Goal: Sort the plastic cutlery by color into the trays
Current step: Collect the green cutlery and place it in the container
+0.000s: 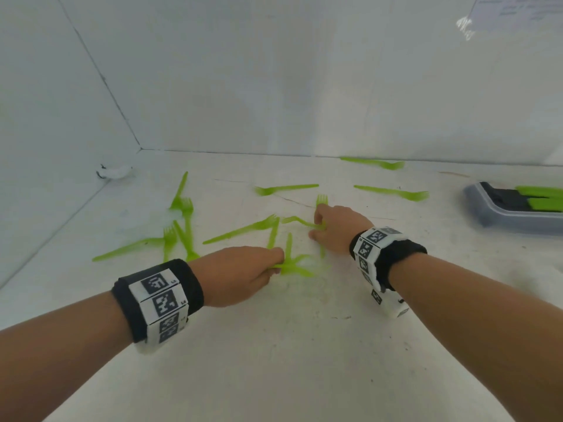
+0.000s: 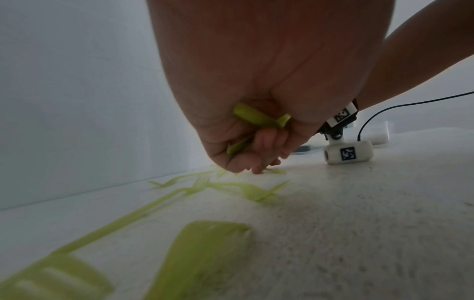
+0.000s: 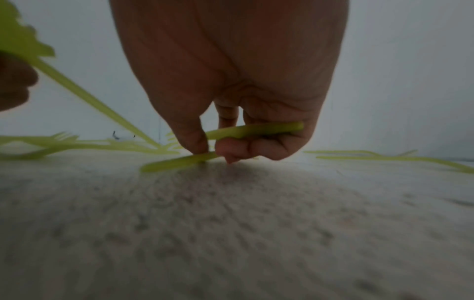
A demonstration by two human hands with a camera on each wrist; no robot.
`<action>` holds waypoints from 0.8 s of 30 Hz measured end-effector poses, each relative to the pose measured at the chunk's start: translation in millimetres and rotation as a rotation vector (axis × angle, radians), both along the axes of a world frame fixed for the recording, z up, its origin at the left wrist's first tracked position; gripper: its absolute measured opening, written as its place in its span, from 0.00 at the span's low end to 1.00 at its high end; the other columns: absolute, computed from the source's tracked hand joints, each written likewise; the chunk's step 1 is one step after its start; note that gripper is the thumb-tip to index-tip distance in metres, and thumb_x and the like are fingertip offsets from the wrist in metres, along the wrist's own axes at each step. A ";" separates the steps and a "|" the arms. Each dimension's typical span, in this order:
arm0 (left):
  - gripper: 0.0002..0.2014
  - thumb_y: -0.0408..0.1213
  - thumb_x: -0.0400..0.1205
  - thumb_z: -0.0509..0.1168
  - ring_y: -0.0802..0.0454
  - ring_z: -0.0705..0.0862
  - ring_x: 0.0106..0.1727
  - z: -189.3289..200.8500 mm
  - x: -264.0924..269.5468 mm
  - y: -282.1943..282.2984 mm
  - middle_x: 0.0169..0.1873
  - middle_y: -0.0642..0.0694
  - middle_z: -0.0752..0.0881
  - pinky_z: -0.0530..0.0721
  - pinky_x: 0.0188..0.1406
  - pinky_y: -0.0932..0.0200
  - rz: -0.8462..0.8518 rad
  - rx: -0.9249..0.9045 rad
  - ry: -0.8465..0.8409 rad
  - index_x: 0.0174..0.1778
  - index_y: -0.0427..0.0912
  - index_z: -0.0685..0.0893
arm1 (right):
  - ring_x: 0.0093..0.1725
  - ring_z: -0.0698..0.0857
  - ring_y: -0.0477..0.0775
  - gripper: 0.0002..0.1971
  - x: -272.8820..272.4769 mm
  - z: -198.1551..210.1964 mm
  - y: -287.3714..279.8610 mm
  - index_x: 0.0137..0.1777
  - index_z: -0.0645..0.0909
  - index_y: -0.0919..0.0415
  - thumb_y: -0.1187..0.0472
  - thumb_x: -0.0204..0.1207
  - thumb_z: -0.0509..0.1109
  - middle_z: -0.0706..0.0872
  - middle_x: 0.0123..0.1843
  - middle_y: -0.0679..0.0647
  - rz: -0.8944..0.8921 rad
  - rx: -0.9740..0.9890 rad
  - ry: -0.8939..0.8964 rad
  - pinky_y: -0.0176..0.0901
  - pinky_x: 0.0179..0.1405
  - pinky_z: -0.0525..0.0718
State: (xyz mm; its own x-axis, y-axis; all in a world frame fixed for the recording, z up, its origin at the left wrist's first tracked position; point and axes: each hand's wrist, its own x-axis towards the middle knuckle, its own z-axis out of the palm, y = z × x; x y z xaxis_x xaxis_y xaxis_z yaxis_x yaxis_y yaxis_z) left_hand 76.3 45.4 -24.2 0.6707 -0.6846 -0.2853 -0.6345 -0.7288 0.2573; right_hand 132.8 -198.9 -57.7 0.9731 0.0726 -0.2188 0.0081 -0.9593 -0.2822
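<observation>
Several green plastic forks (image 1: 243, 229) lie scattered over the white table. My left hand (image 1: 243, 274) is low on the table at centre, fingers curled round green fork handles (image 2: 252, 117), with more forks (image 1: 294, 264) fanned out under its fingertips. My right hand (image 1: 336, 229) is just beyond it, holding one green fork (image 3: 254, 130) in its curled fingers while thumb and forefinger pinch a second fork (image 3: 179, 162) lying on the table. A grey tray (image 1: 499, 213) at the right edge holds green cutlery (image 1: 540, 197).
White walls close off the back and left. More forks lie at the left (image 1: 182, 220) and along the back right (image 1: 393, 191). A small white scrap (image 1: 114, 172) sits near the left corner. A black cable (image 2: 384, 111) runs behind the right wrist.
</observation>
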 end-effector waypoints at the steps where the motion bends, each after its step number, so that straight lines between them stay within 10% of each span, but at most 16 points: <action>1: 0.06 0.44 0.91 0.53 0.57 0.73 0.35 -0.2 3.1 4.5 0.35 0.56 0.73 0.69 0.38 0.56 -0.012 -0.005 -0.019 0.49 0.55 0.64 | 0.51 0.83 0.59 0.13 -0.6 0.4 2.3 0.63 0.71 0.52 0.50 0.83 0.65 0.83 0.56 0.55 -0.024 -0.015 -0.005 0.49 0.47 0.82; 6: 0.13 0.62 0.89 0.53 0.50 0.77 0.38 1.4 22.3 10.6 0.35 0.53 0.76 0.79 0.43 0.49 -0.110 0.115 -0.105 0.53 0.57 0.67 | 0.43 0.84 0.59 0.26 -8.5 4.3 -1.3 0.73 0.59 0.60 0.57 0.81 0.67 0.83 0.50 0.57 -0.239 0.115 0.011 0.50 0.42 0.84; 10: 0.13 0.54 0.92 0.50 0.45 0.80 0.43 -8.8 35.6 -5.7 0.44 0.49 0.82 0.80 0.45 0.49 -0.212 0.088 -0.190 0.65 0.51 0.71 | 0.53 0.82 0.59 0.15 -9.9 11.1 1.2 0.62 0.80 0.60 0.51 0.84 0.63 0.85 0.57 0.56 -0.287 0.232 0.014 0.50 0.53 0.81; 14: 0.19 0.50 0.91 0.45 0.43 0.82 0.43 -19.0 42.4 -18.8 0.46 0.48 0.83 0.81 0.45 0.49 -0.288 0.072 -0.228 0.76 0.54 0.68 | 0.26 0.77 0.50 0.18 -14.8 15.9 13.1 0.48 0.89 0.59 0.47 0.86 0.64 0.85 0.34 0.50 -0.249 0.479 0.183 0.38 0.26 0.76; 17: 0.20 0.51 0.91 0.44 0.43 0.80 0.40 -19.9 42.6 -25.3 0.48 0.47 0.83 0.79 0.42 0.50 -0.337 0.117 -0.256 0.79 0.55 0.66 | 0.19 0.75 0.43 0.17 -17.2 16.7 10.0 0.51 0.88 0.58 0.46 0.87 0.65 0.89 0.36 0.50 -0.178 0.425 0.245 0.33 0.20 0.72; 24: 0.14 0.49 0.94 0.45 0.46 0.78 0.43 -19.9 52.7 -18.5 0.45 0.51 0.75 0.79 0.45 0.48 -0.309 0.255 -0.264 0.66 0.48 0.72 | 0.43 0.86 0.51 0.14 -16.7 24.3 -37.8 0.50 0.83 0.59 0.51 0.88 0.62 0.91 0.44 0.48 -0.372 0.310 -0.109 0.46 0.40 0.81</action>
State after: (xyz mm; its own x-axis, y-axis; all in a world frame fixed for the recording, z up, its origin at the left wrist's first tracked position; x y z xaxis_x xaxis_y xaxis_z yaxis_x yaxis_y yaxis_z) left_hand 129.0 26.9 -44.2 0.5190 -0.7938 -0.3170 -0.8510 -0.5147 -0.1043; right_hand 116.1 -236.6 -33.3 0.9615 -0.2384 -0.1369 -0.2733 -0.7740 -0.5712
